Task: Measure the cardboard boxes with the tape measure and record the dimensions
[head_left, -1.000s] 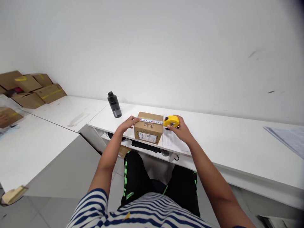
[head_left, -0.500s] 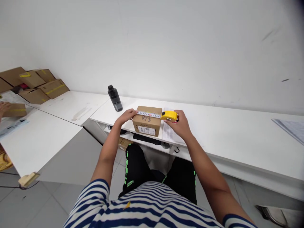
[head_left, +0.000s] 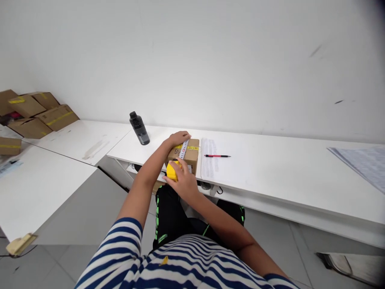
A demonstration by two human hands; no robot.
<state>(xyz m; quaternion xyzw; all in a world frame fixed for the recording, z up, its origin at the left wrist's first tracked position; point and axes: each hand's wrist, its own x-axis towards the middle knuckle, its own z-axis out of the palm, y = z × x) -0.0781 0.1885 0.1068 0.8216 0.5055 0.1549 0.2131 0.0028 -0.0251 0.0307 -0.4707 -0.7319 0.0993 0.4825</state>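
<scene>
A: What is seen nearest, at the bottom of the frame?

B: A striped shirt [head_left: 186, 267] and black trousers [head_left: 169, 212] are seen there. Beyond them, near the centre, a yellow tape measure [head_left: 171, 171] is held by the right grip [head_left: 184, 182], which is closed around its case, by the near side of a cardboard box [head_left: 192, 155].

A: And the blade?

B: The blade [head_left: 183, 149] is drawn out across the top of the box. Its far end is met by the left grip [head_left: 179, 138], which is laid over the far edge. Whether the blade is pinched or merely pressed there cannot be told.

A: Can the contents of the box be made out?

B: They are hidden: the top is shut and crossed by yellow tape [head_left: 195, 148]. The box is set near the front edge of the white tabletop [head_left: 279, 168].

A: What is placed around it?

B: Just to its right, a sheet of paper [head_left: 209, 168] is laid, with a red and black pen [head_left: 217, 155] on it.

A: And farther off?

B: Left of centre, a dark bottle [head_left: 140, 129] is stood, capped; its fill cannot be told. At the upper left, brown boxes [head_left: 58, 117] are piled against the wall [head_left: 192, 68], with something reddish [head_left: 13, 115] glimpsed among them.
</scene>
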